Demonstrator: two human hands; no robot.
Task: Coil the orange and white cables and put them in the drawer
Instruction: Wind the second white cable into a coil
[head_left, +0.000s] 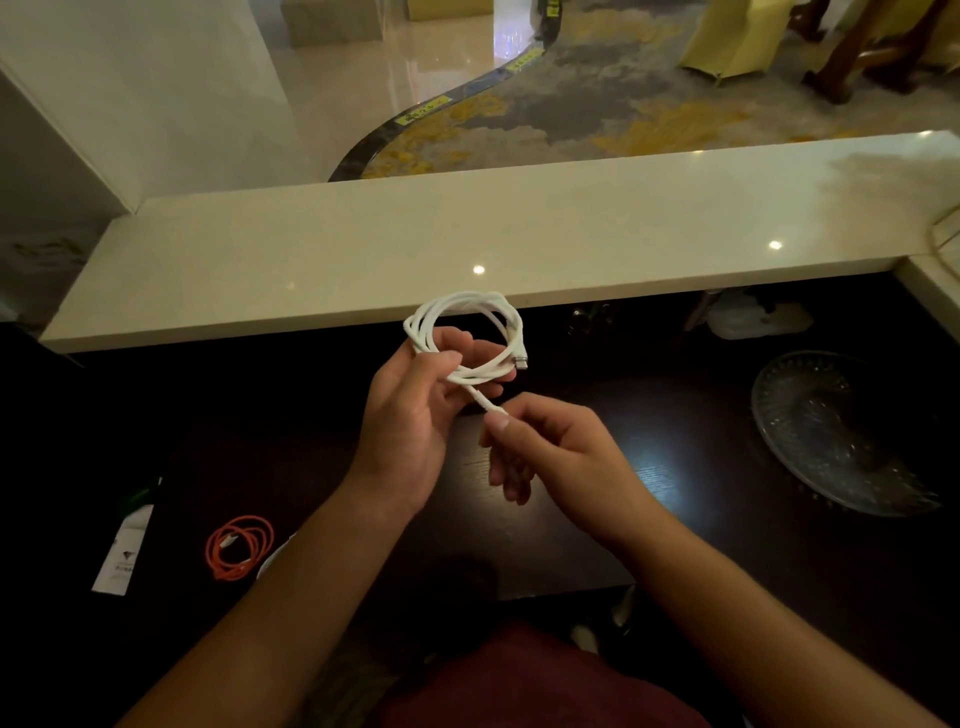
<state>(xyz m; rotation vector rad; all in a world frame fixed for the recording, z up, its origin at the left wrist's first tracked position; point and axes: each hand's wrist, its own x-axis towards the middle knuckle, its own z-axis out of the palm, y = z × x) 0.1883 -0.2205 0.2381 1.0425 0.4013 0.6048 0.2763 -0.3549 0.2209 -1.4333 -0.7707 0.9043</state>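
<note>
Here, above the middle of the dark desk (545, 525), just in front of its pale stone ledge (467, 234): left hand (410, 415) palm-up, thumb pressed down onto the bundled loops of the white cable (467, 317), other fingers curled loosely beneath and mostly hidden behind the coil. About 3 or 4 loops, standing up out of the grip, hard to count exactly. 1 metal plug (521, 360) poking out at the coil's right side. Right hand (550, 447) just below and right, thumb and forefinger pinched on the cable's loose tail near its other end; tip of that end covered by the thumb. Remaining 3 fingers bent downward, touching nothing visible.

Near the desk's left front edge: orange cable (240, 546) lying flat, already coiled, well apart from both hands. Beside it, further left, a white card (122, 551) with small print too blurred to read, partly lost in shadow. Toward the desk's right edge, a clear glass plate (836, 431). Under the ledge at the right, pale shapes too dim to identify. No drawer discernible in the darkness.
</note>
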